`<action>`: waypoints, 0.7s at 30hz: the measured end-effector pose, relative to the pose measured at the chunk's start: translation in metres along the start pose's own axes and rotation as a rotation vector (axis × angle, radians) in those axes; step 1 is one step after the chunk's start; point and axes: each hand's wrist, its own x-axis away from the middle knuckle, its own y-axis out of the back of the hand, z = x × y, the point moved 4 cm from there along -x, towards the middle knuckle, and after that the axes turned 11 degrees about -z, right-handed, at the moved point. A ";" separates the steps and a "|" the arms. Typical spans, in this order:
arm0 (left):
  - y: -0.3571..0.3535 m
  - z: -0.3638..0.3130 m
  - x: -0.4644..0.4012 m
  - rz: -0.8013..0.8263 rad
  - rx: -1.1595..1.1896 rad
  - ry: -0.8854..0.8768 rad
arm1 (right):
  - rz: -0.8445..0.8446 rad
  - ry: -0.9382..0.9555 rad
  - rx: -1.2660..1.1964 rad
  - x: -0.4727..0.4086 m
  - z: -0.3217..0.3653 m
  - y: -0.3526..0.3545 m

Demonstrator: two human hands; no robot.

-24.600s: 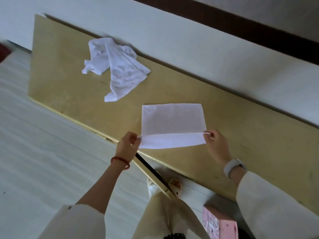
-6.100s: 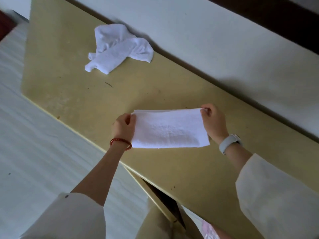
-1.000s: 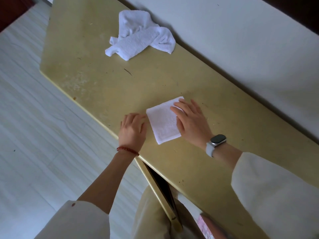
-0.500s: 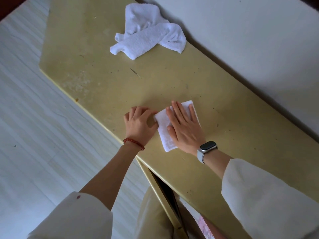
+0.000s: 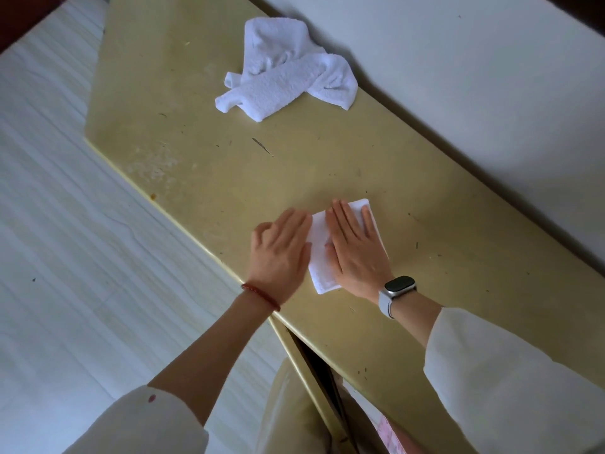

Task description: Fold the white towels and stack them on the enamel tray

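Observation:
A small folded white towel [image 5: 319, 250] lies flat on the yellow tabletop [image 5: 203, 165] near its front edge. My right hand [image 5: 357, 249] lies palm down on the towel, fingers straight and close together. My left hand [image 5: 281, 253] rests flat beside it, fingertips touching the towel's left edge. Neither hand grips anything. A crumpled white towel [image 5: 288, 73] sits at the far side of the table by the wall. No enamel tray is in view.
A pale wall [image 5: 474, 77] runs along the table's far edge. Light striped floor [image 5: 82, 273] lies to the left. The table's front edge passes under my wrists. A pink object [image 5: 389, 434] shows below the table near my legs.
My left hand has opened from a loose curl and slid flat up to the towel's left edge. My right hand stays pressed on the folded towel.

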 end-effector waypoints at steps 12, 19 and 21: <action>-0.019 -0.002 0.016 0.412 -0.290 0.125 | 0.019 -0.056 0.052 -0.003 -0.013 0.003; -0.010 0.004 0.017 0.484 -0.228 0.203 | 0.124 -0.260 -0.101 -0.002 -0.042 0.014; -0.007 0.006 0.013 0.456 -0.152 0.294 | 0.063 -0.344 -0.194 -0.012 -0.056 0.024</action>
